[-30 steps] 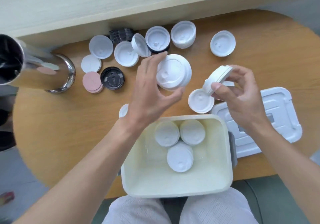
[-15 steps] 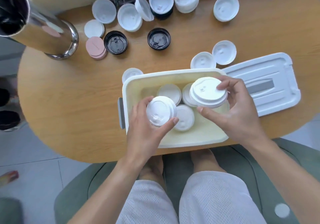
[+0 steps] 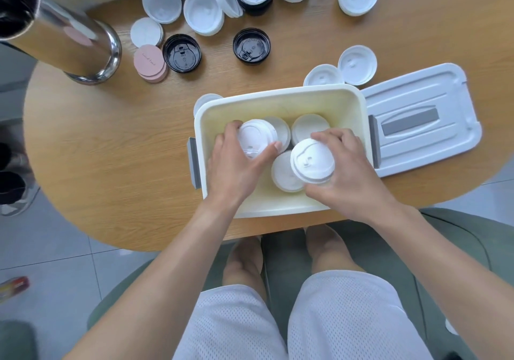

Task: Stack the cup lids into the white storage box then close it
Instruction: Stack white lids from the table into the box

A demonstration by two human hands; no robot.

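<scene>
The white storage box sits open at the table's near edge. Inside, my left hand grips a stack of white lids at the box's left side. My right hand holds another stack of white lids over the box's right half. Under them lie more white lid stacks: one at the back right, one near the middle. The box's white cover with a grey handle lies flat on the table to the right.
Loose white lids lie behind the box, with more white lids, black lids and pink discs further back. A shiny metal cylinder stands at the left. The round wooden table ends just before my knees.
Both hands have dropped lower into the box with their lid stacks. The left stack moved to the box's left side; the right stack came down over the right half.
</scene>
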